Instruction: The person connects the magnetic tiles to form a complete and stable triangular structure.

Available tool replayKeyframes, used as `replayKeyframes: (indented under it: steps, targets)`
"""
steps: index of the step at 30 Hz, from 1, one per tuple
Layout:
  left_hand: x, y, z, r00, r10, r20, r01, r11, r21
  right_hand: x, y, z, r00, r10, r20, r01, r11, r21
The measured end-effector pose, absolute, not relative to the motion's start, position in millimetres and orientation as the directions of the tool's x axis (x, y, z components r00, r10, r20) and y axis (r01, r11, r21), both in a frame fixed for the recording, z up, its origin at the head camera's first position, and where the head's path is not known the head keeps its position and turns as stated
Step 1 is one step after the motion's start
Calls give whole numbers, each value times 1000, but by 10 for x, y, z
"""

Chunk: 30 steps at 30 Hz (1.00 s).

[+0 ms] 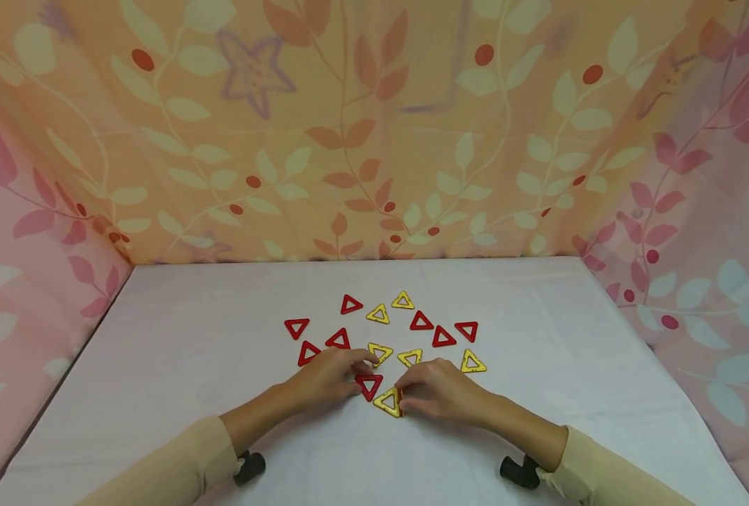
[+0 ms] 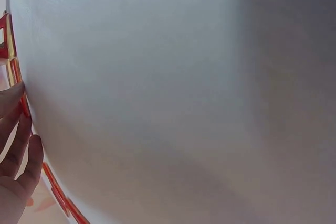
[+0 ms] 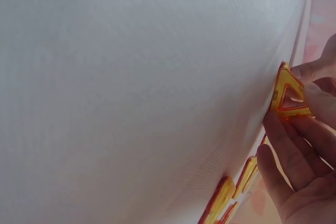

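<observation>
Near the front of the layout, my left hand point(image 1: 330, 372) has its thumb and fingers around a red triangular magnetic tile point(image 1: 369, 386) that lies flat. Its fingertips also reach the edge of a yellow tile point(image 1: 380, 353) just behind. To the right, my right hand point(image 1: 447, 393) pinches an upright yellow triangular tile point(image 3: 286, 98) between thumb and fingers. In the head view only a thin orange edge of that tile shows, standing along the side of a flat yellow tile point(image 1: 388, 403). The flat yellow tile's corner meets the red tile.
Several other triangular tiles lie flat on the white cloth point(image 1: 159, 337): red ones to the left point(image 1: 296, 328) and right point(image 1: 421, 321), yellow ones at the back point(image 1: 402, 301) and right point(image 1: 473, 362). Patterned curtains point(image 1: 349, 140) stand behind and at both sides.
</observation>
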<state>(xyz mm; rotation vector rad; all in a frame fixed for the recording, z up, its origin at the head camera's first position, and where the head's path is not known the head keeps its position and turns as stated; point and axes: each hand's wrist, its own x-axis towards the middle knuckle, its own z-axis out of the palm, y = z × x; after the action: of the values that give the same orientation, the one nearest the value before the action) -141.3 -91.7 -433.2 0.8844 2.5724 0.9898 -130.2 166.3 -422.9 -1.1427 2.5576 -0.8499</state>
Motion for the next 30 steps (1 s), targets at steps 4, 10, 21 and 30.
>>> replayKeyframes:
  steps: [4,10,21,30]
  targets:
    - [-1413,-896,-4327,-785,619,-25,446,592,671,-1298,1656,-4221,-676,-737,31,-609,534,-586]
    - [-1402,-874,-4310,-782,623,-25,444,584,680,-1297,1653,-4219,-678,-734,24,-610,545,-575]
    - [-1400,-840,-4305,-766,643,-2,489,584,649,-1295,1668,-4221,-674,-737,39,-618,534,-577]
    - [-1398,-790,-4297,-773,634,2,481,584,654,-1297,1670,-4219,-672,-739,40,-624,537,-567]
